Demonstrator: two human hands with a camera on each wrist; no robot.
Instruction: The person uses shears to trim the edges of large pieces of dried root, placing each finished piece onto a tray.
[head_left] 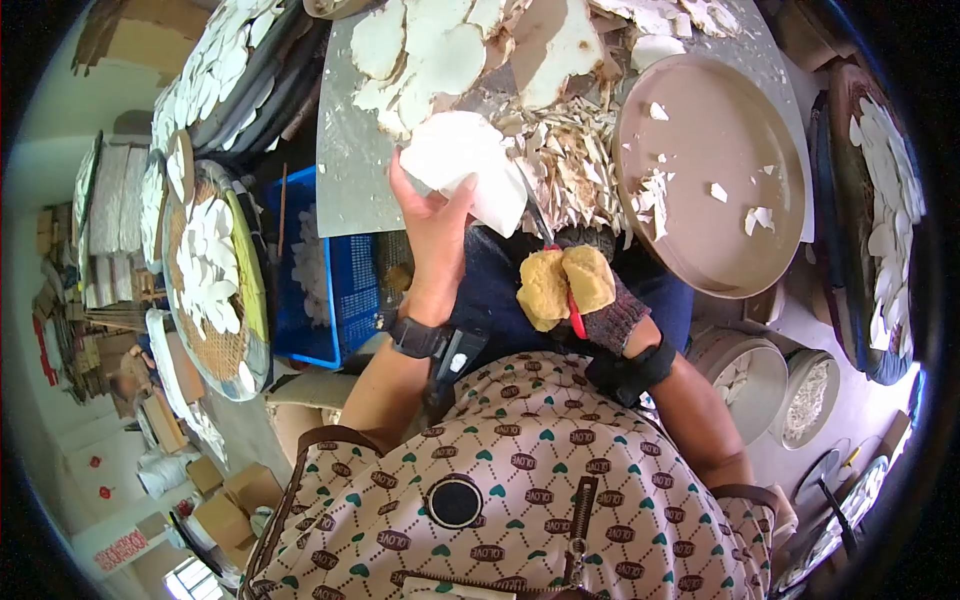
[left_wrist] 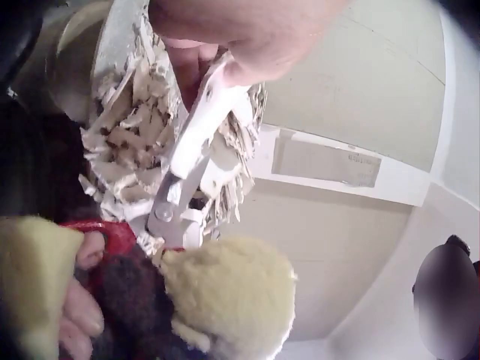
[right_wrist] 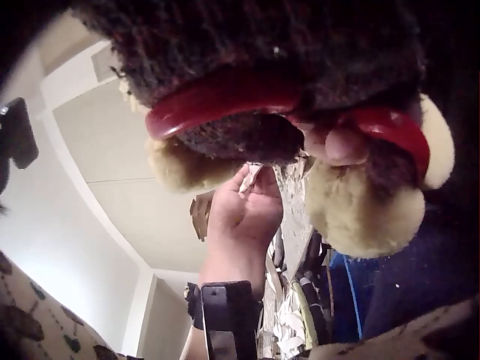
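Observation:
My bare left hand point(head_left: 432, 235) pinches a thin white sheet-like piece point(head_left: 455, 160) between thumb and fingers, raised over the near edge of the table. My right hand point(head_left: 613, 322), in a dark knitted glove, grips scissors with red handles point(right_wrist: 225, 101). Yellow sponge pads point(head_left: 590, 278) are fixed around those handles. In the left wrist view the scissor blades point(left_wrist: 163, 210) meet the lower edge of the white piece, which stands edge-on there. Beneath the blades lies a heap of trimmed scraps point(head_left: 570, 170) with brownish edges.
On the grey table point(head_left: 350, 150) larger untrimmed white pieces point(head_left: 430, 60) lie at the back. A round tan tray point(head_left: 690, 240) with a few scraps stands right. A blue crate point(head_left: 350, 300) is left of my knees; buckets point(head_left: 750, 375) stand right. Racks of white pieces point(head_left: 210, 255) flank both sides.

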